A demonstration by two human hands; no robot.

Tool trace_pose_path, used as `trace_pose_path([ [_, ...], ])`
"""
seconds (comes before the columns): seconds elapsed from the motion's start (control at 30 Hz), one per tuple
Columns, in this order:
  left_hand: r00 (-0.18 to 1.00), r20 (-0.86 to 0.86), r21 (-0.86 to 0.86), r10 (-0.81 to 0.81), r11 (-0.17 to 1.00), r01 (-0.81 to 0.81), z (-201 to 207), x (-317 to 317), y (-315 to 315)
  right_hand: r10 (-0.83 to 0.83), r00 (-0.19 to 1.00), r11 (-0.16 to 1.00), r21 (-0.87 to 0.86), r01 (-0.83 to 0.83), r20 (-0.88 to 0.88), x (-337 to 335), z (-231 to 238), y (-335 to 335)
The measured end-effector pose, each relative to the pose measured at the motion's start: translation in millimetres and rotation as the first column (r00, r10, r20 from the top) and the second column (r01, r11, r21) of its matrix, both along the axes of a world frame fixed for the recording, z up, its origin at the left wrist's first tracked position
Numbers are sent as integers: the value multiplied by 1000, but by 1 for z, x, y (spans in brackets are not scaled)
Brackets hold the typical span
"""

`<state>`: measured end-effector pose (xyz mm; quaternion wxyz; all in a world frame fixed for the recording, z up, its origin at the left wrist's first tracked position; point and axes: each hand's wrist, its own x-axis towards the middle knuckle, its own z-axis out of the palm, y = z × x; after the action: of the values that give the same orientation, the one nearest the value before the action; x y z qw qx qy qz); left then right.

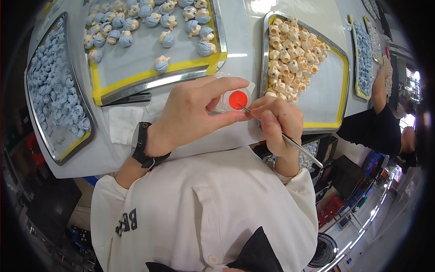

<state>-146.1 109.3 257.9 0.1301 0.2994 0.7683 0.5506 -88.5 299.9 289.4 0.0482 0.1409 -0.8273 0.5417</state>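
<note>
Between the thumb and forefinger of my left hand (192, 104) is a small round pot (223, 102) of clear or whitish material, with bright red stuff (237, 99) inside. My right hand (280, 122) pinches a slim metal tool (297, 146), like a thin rod or tweezers; its exact kind is not plain. The tool's pointed tip touches the red surface, and its other end slants down to the right. A black watch (144, 147) is on my left wrist. A white cloth (124, 124) lies on the table beside that wrist.
A metal-rimmed tray (156, 84) ahead holds doll heads with blue hair (167, 40). At right, another tray (342, 106) carries cream hollow head parts (294, 59). Blue hair pieces (56, 86) fill a left tray. Far right, another person (378, 122) reaches toward more trays.
</note>
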Motion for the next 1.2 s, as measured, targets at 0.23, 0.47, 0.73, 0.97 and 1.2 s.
trace_pose_path([
  [0.23,1000,15,3,-3,1000,3,0,0,1,25,999,1000,-6,-25,-31,-3,-3,2],
  [0.47,999,38,19,-7,1000,7,-1,0,2,46,991,999,-8,-47,-128,-5,-9,2],
  [0.73,998,57,48,6,999,-9,-1,1,4,55,962,998,13,-54,-267,-6,-19,0],
  [0.97,996,85,29,-5,1000,3,0,0,4,64,943,998,36,-55,-327,-5,-23,0],
  [1.2,996,87,34,0,999,-3,1,0,4,63,935,997,57,-45,-348,-4,-23,-1],
])
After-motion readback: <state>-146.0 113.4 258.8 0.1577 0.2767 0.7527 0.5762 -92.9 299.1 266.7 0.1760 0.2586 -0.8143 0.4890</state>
